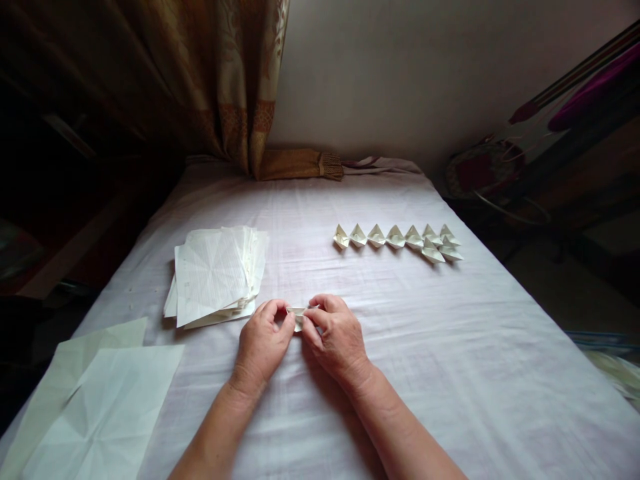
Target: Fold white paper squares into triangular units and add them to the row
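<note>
Between my two hands is a small piece of folded white paper [297, 319], partly covered by my fingers. My left hand [263, 343] pinches its left end between thumb and forefinger. At the other end, my right hand [337, 337] grips the paper with its thumb and fingers. Farther off to the right stands a row of folded paper boats [395, 237], with a couple more set in front of its right end. A pile of creased paper sheets [213, 277] lies just beyond and left of my left hand.
Two larger creased sheets [105, 407] overlap at the near left of the sheet-covered bed [450, 373]. A gold-brown curtain [245, 87] hangs at the back, its end on the bed. At the right, a chair [483, 167] stands past the bed's edge.
</note>
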Tool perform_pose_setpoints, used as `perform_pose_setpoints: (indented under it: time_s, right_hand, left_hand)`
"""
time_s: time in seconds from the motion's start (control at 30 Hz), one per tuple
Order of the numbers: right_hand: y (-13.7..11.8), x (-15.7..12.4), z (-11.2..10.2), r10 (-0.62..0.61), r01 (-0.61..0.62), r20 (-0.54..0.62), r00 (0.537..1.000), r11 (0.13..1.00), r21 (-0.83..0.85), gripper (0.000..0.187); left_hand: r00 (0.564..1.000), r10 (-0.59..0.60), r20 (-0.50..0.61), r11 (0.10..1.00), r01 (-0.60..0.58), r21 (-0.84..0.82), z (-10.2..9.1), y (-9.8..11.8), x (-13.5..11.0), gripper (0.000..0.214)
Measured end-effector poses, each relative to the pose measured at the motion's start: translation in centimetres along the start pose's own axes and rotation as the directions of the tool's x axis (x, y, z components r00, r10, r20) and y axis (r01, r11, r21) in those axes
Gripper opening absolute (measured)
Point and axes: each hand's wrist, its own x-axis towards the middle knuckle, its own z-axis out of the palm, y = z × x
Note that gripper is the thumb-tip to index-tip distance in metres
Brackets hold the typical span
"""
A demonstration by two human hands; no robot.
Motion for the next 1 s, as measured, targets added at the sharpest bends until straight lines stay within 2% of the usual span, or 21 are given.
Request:
perform_pose_setpoints:
  time_s: [0.13, 0.3, 0.4, 0.47, 0.5, 0.57, 0.63, 0.73, 0.9, 1.0]
  right_hand:
    - [-0.1, 0.0, 0.0, -0.006, 0.006, -0.005, 1.0, 0.999, 0.038, 0.019]
    - [0.9, 0.5, -1.3, -0.038, 0.029, 0.029, 0.999, 0.965, 0.26, 0.019]
    - [1.9, 1.0, -2.9, 0.021, -0.057, 0.101, 0.995, 0.928, 0.368, 0.014]
    - [2.3, 1.1, -3.9, 0.029, -0.127, 0.247, 0.969, 0.911, 0.393, 0.008]
    - [2.4, 1.1, -4.2, 0.006, -0.13, 0.298, 0.955, 0.908, 0.399, 0.011]
    - [2.4, 1.1, -4.5, -0.049, -0.095, 0.353, 0.934, 0.92, 0.38, 0.02]
    - [2.3, 1.1, -4.4, -0.105, -0.019, 0.351, 0.931, 0.943, 0.333, 0.023]
    - [2.1, 1.0, -3.8, -0.169, 0.083, 0.324, 0.931, 0.961, 0.262, 0.021]
    - [1.8, 0.9, -3.3, -0.204, 0.159, 0.334, 0.92, 0.975, 0.158, 0.017]
    - [1.5, 0.8, -3.2, -0.224, 0.208, 0.338, 0.914, 0.975, 0.082, 0.009]
  left_hand:
    - [0.996, -0.063, 0.064, 0.998, 0.064, -0.017, -0.4, -0.1, 0.2, 0.016]
    - [0.985, -0.125, 0.118, 0.989, 0.133, -0.066, -0.4, -0.3, 0.2, 0.02]
    - [0.985, -0.132, 0.11, 0.988, 0.14, -0.068, -0.3, -0.4, 0.3, 0.02]
    - [0.986, -0.131, 0.1, 0.988, 0.138, -0.073, -0.3, -0.5, 0.3, 0.02]
    - [0.988, -0.126, 0.095, 0.988, 0.133, -0.08, -0.4, -0.5, 0.3, 0.02]
    - [0.989, -0.118, 0.088, 0.988, 0.126, -0.093, -0.4, -0.5, 0.3, 0.021]
    - [0.988, -0.121, 0.094, 0.987, 0.13, -0.094, -0.5, -0.5, 0.3, 0.021]
    - [0.983, -0.13, 0.126, 0.988, 0.139, -0.072, -0.6, -0.3, 0.3, 0.02]
    - [0.979, -0.079, 0.189, 0.993, 0.093, -0.067, -1.0, -0.2, 0.4, 0.026]
    - [0.98, -0.081, 0.184, 0.993, 0.095, -0.067, -1.1, -0.3, 0.4, 0.027]
